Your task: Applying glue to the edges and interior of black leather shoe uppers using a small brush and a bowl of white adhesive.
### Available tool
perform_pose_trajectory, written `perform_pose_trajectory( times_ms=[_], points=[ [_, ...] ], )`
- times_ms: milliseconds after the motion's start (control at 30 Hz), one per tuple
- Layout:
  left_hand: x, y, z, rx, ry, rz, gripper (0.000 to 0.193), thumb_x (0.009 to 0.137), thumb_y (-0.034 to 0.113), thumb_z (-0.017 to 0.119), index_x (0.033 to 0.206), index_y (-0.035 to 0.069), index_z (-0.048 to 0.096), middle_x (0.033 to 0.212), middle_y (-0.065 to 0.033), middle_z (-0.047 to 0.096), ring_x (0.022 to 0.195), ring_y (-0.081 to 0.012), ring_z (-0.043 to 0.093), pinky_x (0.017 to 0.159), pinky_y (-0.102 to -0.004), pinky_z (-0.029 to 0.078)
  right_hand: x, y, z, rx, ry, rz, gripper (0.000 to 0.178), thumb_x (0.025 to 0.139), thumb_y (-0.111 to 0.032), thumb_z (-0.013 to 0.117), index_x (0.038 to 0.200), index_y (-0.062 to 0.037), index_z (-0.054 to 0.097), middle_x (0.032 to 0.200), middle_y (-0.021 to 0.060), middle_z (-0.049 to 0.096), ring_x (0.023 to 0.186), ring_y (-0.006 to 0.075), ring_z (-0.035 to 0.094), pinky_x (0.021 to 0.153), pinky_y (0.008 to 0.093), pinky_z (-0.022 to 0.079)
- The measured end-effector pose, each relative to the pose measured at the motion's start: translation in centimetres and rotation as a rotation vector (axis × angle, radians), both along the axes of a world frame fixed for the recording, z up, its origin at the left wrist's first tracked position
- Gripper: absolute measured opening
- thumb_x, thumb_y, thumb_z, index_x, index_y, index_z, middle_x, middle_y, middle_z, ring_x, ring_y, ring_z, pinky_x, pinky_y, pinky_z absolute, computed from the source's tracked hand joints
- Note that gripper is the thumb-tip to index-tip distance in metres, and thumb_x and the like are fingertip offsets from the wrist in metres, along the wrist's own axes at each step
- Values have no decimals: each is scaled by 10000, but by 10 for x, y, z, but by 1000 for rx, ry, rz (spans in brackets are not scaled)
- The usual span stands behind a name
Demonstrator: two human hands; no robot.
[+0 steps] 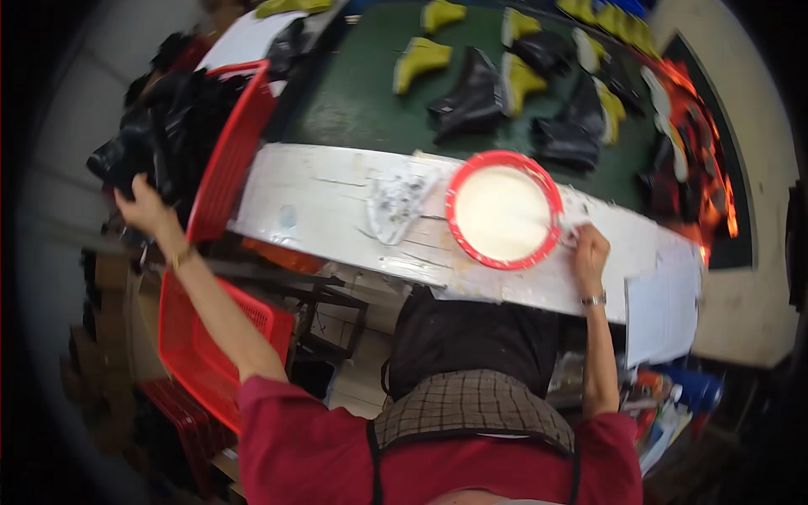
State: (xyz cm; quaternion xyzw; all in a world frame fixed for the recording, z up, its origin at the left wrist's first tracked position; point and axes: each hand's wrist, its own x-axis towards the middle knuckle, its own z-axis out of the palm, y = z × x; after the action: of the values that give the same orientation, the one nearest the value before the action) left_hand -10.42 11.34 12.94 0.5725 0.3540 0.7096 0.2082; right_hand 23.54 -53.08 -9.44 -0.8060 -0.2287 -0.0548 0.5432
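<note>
Stretched far to the left, my left hand [147, 209] is closed at the lower edge of a black boot [126, 153], beside a heap of dark footwear; blur softens the fingers. My right hand [592, 249] is a closed fist over the white work board [328, 181], just right of a red-rimmed bowl [556, 206]. A small pale thing shows at its fingers next to the rim, too blurred to name. Cream-coloured liquid [502, 212] fills the bowl. Left of the bowl lies a crumpled, dark-spotted white cloth or paper [396, 207].
Black boots [473, 94] and yellow boot-shaped pieces [421, 62] lie on the green table [353, 93] beyond the board. A red basket [225, 160] stands at the left, another red basket [198, 337] below it. A white sheet [662, 307] hangs at the board's right end.
</note>
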Motion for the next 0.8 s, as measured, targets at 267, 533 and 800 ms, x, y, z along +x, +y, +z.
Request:
perform_pose_trajectory(
  times_ms=[267, 533, 800],
  points=[
    [32, -137, -145, -689, 455, -982, 595, 847, 52, 618, 1430, -48, 557, 1053, -54, 697, 827, -120, 630, 782, -291, 543, -23, 28, 108, -471, -360, 58, 151, 920, -177, 744, 1049, -110, 783, 844, 46, 640, 673, 218, 630, 614, 351, 483],
    [64, -153, -109, -472, 927, -1015, 972, 851, 379, 787, 1634, 88, 290, 1431, -333, 559, 1344, -415, 555, 1075, -467, 475, -38, 32, 120, -595, -387, 185, 131, 866, -215, 763, 947, -113, 781, 834, 42, 650, 743, 243, 676, 640, 373, 516],
    [134, -146, -135, -414, 1142, -779, 669, 761, 354, 815, 1281, -31, 647, 1076, -237, 740, 960, -279, 728, 863, -354, 545, -53, 33, 118, -385, -163, 84, 142, 883, -205, 784, 957, -84, 783, 818, 61, 661, 649, 225, 653, 606, 345, 502]
  ],
)
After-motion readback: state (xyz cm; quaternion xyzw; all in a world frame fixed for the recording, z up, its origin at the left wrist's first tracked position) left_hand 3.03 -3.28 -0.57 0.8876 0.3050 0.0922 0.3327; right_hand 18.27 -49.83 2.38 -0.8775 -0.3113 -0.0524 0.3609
